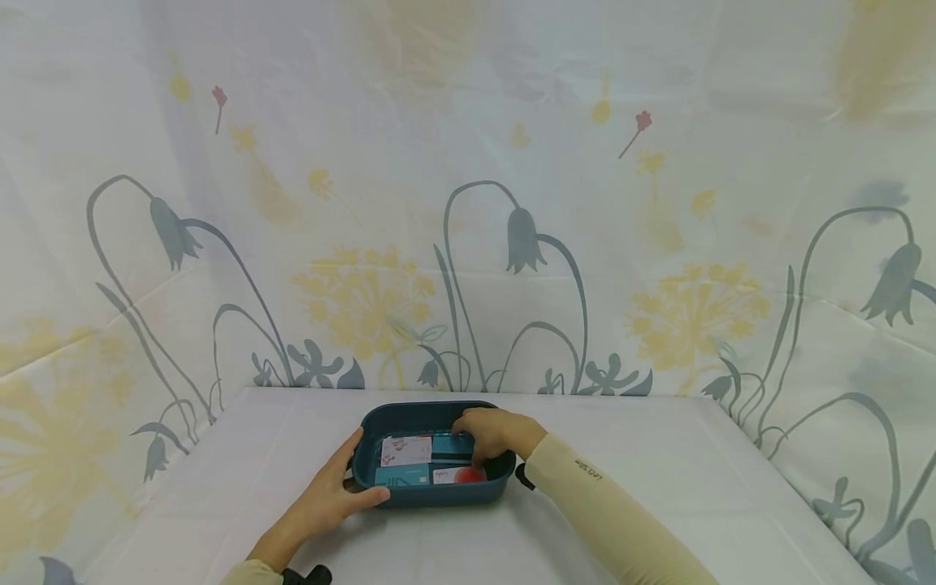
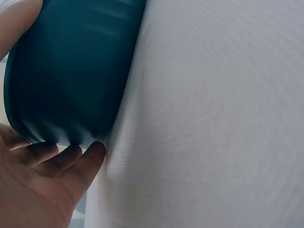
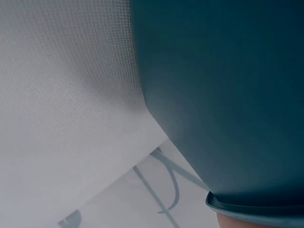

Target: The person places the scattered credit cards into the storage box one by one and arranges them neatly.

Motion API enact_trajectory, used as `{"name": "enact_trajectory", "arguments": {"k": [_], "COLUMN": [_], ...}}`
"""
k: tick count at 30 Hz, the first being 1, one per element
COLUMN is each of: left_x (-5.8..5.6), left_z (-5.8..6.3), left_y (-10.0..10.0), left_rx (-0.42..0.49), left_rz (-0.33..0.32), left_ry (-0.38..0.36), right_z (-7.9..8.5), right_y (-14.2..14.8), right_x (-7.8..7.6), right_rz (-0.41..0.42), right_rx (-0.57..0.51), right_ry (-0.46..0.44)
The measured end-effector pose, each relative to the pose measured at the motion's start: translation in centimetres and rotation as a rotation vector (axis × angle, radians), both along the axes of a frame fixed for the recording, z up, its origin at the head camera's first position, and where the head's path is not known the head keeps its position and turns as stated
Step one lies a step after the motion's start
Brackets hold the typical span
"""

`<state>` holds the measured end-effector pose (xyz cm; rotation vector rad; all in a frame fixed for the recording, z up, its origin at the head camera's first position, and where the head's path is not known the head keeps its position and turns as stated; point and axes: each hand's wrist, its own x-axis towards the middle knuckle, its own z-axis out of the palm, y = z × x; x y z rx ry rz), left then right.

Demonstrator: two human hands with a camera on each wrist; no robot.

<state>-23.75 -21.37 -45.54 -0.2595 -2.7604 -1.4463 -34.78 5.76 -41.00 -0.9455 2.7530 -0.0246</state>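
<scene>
A dark teal oblong tub (image 1: 439,496) with rounded corners stands on the white table. On its floor lie a white card with a reddish print (image 1: 405,451), a blue card with a dark stripe (image 1: 451,448), a teal card (image 1: 402,476) and a card with a red circle (image 1: 459,474). My left hand (image 1: 322,501) grips the tub's left end, thumb at the front rim and fingers (image 2: 81,172) against the end wall. From the right, my right hand (image 1: 493,433) reaches over the rim into the tub, thumb and fingers apart, its thumb at the red-circle card. Only the tub's outer wall (image 3: 228,104) fills the right wrist view.
White cloth covers the table (image 1: 658,471) around the tub. Behind it hangs a pale curtain (image 1: 468,325) printed with grey bell flowers and yellow blossoms. The table's back edge runs close behind the tub.
</scene>
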Motion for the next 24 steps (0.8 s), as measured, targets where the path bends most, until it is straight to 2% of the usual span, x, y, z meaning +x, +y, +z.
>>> {"name": "enact_trajectory", "arguments": {"k": [24], "left_x": [0.05], "left_z": [-0.13], "left_y": [-0.02], "left_rx": [0.007], "left_rz": [0.004], "left_ry": [0.000], "right_z": [0.01], "right_y": [0.02], "right_x": [0.11], "right_rz": [0.002], "right_rx": [-0.010], "right_ry": [-0.003]}}
